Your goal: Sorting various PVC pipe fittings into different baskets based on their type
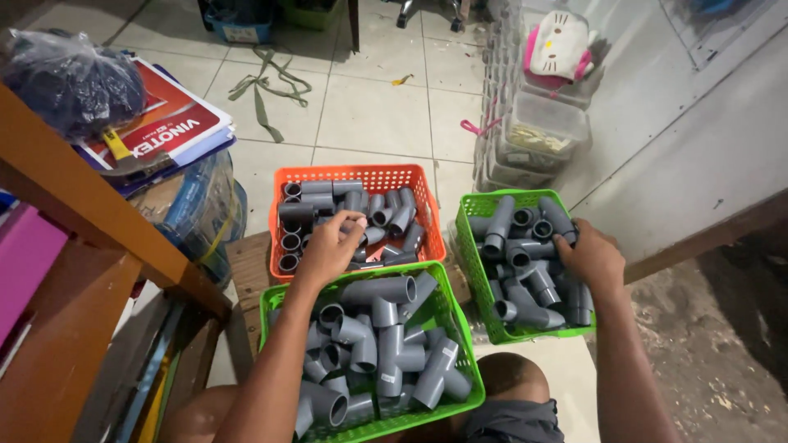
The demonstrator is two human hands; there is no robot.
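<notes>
Grey fittings: sorted by shape into three baskets.
Left hand (328,246): grip clenched on a fitting (358,226) over the orange basket (355,175).
Right hand (589,256): fingers curled among pipes in the green basket (469,246); grip unclear.

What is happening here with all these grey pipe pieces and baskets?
A person sits over three baskets of grey pipe fittings. The left hand reaches into the orange basket and closes on a fitting there. The right hand rests on the fittings in the right green basket. The near green basket, between the person's knees, is full and untouched. Clear boxes are stacked by the wall.
</notes>
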